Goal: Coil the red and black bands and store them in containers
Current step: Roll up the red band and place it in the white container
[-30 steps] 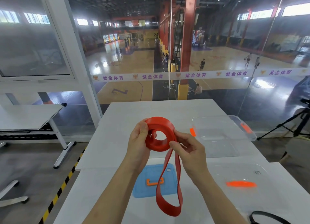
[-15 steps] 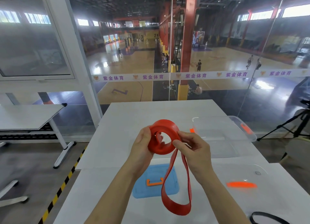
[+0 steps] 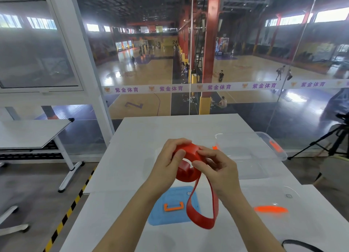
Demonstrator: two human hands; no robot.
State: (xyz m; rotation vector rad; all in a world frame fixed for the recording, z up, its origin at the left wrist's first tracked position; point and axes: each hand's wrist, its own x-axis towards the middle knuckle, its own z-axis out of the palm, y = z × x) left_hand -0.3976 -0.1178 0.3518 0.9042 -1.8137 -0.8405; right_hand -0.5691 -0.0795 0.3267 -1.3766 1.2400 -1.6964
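I hold the red band (image 3: pixel 188 173) above the white table, most of it wound into a coil. My left hand (image 3: pixel 167 164) grips the coil's left side, thumb on its front. My right hand (image 3: pixel 217 168) pinches the coil's top right, where the band feeds in. A loose red loop hangs below to about the table surface. The black band (image 3: pixel 300 245) lies at the bottom right edge, partly out of frame. A clear open container (image 3: pixel 279 153) stands behind my right hand.
A blue lid with an orange handle (image 3: pixel 170 208) lies on the white table (image 3: pixel 132 138) under my hands. A clear lid with an orange handle (image 3: pixel 272 209) lies to the right. A glass wall stands beyond the table's far edge; a tripod (image 3: pixel 328 144) stands at right.
Both hands turned the coil, tipping it flatter, and took up more band. The hanging loop has become shorter and swung slightly right.
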